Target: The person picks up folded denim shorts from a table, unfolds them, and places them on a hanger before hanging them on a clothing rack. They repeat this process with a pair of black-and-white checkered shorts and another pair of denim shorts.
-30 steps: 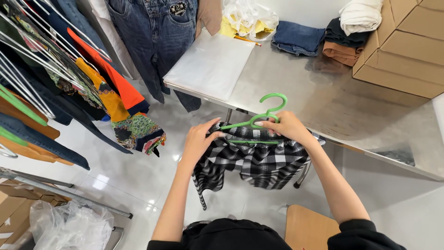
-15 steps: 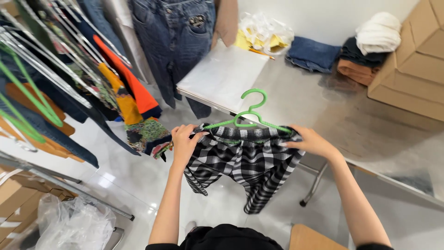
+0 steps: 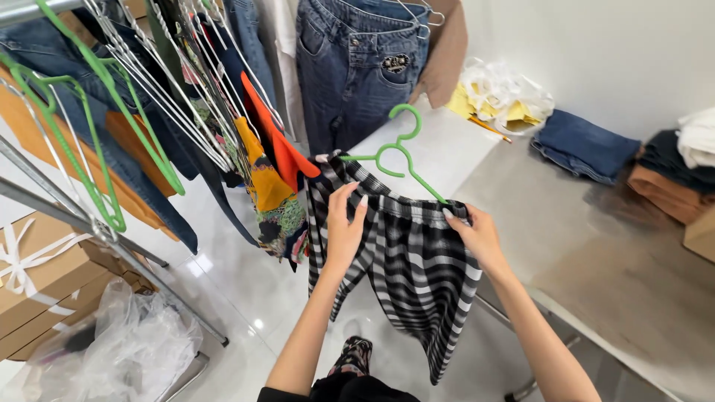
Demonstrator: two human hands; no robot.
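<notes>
Above a glossy white floor (image 3: 246, 298), between a crowded rack (image 3: 112, 246) and the steel worktop (image 3: 596, 246), I hold a checked garment (image 3: 417, 275) on a green hanger (image 3: 398, 156). My left hand (image 3: 344, 231) and right hand (image 3: 477, 237) have their fingers closed on its waistband. Jeans (image 3: 357, 67) hang behind.

Both arms reach fwd and up from the bottom of the view, bare from the elbow, forearms approx parallel. The left hand (image 3: 343, 232) is raised with the palm turned away from the camera, fingers pointing up and bent a little, thumb apart; it is closed in a pinch grip. The right hand (image 3: 477, 237) is at nearly the same height, well apart from the left, wrist straight, fingers curled inward and down, also gripping.
</notes>
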